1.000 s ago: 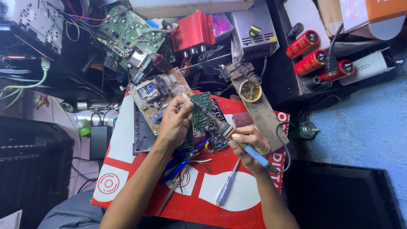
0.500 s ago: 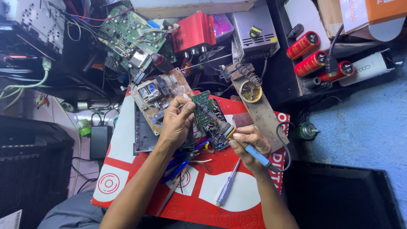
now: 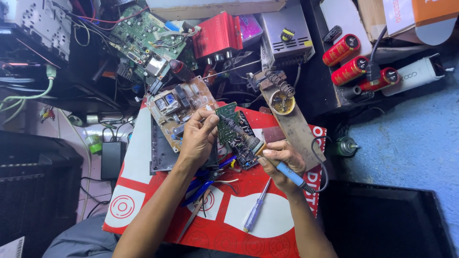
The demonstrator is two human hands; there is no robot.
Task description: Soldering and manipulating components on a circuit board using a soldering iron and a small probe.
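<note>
My left hand [image 3: 197, 137] grips a small green circuit board [image 3: 227, 122] by its left edge, tilted up over the red and white mat [image 3: 229, 215]. In my right hand [image 3: 283, 162] I hold a soldering iron with a blue handle [image 3: 290, 174], its tip resting on the green board. A black board [image 3: 245, 143] lies under the green one. A tan circuit board [image 3: 178, 106] with blue parts sits just left of my left hand.
A screwdriver with a pale blue handle [image 3: 254, 213] and pliers [image 3: 201, 191] lie on the mat. A wooden soldering stand with a coil [image 3: 285, 111] is at right. A red box [image 3: 221, 33], a large green board [image 3: 143, 33] and red capacitors [image 3: 351, 59] crowd the back.
Both hands stay on the board and iron; the iron tip has shifted slightly along the green board.
</note>
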